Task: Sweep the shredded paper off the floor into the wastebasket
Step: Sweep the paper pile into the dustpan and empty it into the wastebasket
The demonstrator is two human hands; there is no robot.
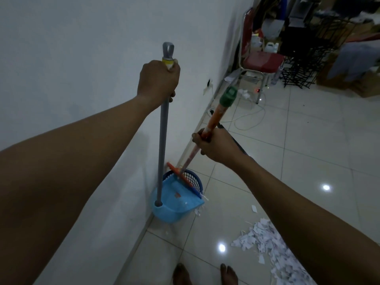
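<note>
The blue mesh wastebasket [195,179] stands on the tiled floor [308,161] against the white wall [72,58], and everything else is placed from it. Left of and above it, the left hand [157,81] is clamped around the top of a grey pole [163,140], just under its yellow band and hanging loop. That pole runs almost straight down to a light blue dustpan [176,204], which is tilted up with its open mouth against the near side of the wastebasket. A few white shreds cling at the dustpan's lip where it meets the basket rim.

Above the wastebasket and slightly right, the right hand [216,146] grips an orange broom handle [213,118] capped in green; the handle slants down to an orange broom head [181,175] lying across the basket's rim and the dustpan's mouth. The two hands are well apart, each closed on its own handle.

Right of and nearer than the wastebasket, a heap of shredded paper [267,243] lies on the floor, with stray scraps between the heap and the basket. Two bare feet [205,274] show at the bottom edge. Far beyond the wastebasket, to the right along the wall, stand a red chair [261,58], a white cable [250,116] and a clutter of boxes.
</note>
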